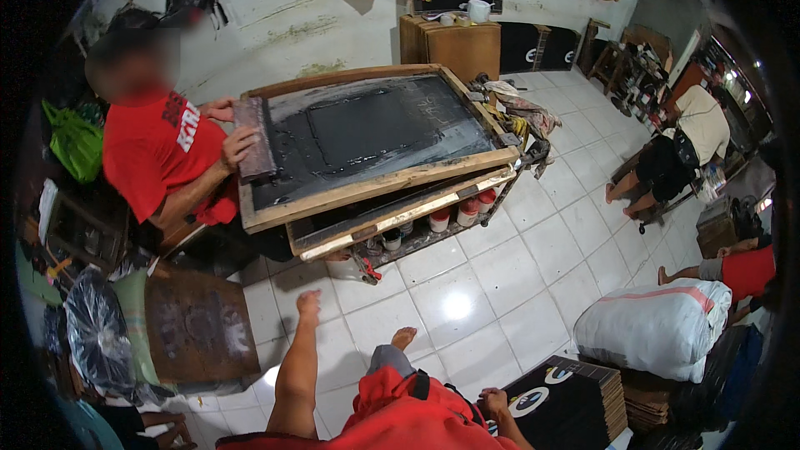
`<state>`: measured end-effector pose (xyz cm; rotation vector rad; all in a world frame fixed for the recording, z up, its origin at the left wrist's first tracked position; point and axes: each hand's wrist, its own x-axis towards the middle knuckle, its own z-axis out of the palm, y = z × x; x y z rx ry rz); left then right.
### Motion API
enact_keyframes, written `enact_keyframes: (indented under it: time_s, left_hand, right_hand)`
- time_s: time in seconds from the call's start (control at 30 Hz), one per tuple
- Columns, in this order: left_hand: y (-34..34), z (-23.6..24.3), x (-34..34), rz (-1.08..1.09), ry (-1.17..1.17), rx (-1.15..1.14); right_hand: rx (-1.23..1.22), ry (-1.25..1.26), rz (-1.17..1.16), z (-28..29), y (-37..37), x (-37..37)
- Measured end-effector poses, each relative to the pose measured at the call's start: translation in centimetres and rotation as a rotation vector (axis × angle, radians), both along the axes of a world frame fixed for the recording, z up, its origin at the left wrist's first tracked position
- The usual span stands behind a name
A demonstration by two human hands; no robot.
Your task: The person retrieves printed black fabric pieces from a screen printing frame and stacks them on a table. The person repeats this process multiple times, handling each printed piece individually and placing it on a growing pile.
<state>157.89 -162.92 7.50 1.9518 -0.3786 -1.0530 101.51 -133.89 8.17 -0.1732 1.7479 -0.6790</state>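
My left arm reaches down over the tiled floor, and my left hand is loosely curled with nothing visible in it. It is nearest to a low table, apart from it. My right hand is at my right side with fingers curled, beside a stack of black printed boards; whether it grips anything is hidden. Ahead, a wood-framed printing screen smeared with black ink lies tilted over a second frame. A co-worker in red holds a wide squeegee with both hands at the screen's left end.
Ink jars stand on the shelf under the frames. Rags hang at the table's right end. A brown seat is at left, a large white sack at right. Other people sit at far right. A cardboard box stands behind.
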Motion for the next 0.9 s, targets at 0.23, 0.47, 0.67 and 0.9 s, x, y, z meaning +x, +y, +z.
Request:
enact_keyframes:
  time_s: [0.23,0.47,0.67,0.9]
  left_hand:
    - [-13.3,3.1,8.1,0.228,0.228,-0.084]
    - [-14.9,13.1,9.8,0.087,0.413,-0.116]
    - [-13.8,17.8,7.2,-0.083,0.365,-0.284]
    - [-11.9,20.5,7.2,-0.16,0.095,-0.196]
  right_hand:
    - [-0.377,-0.032,0.469,5.5,-27.2,13.7]
    - [-0.515,-0.596,-0.022,9.0,-52.1,24.8]
    - [-0.647,-1.121,-0.34,8.6,-59.3,27.2]
    - [-0.823,-1.112,-0.264,10.0,-55.3,25.1]
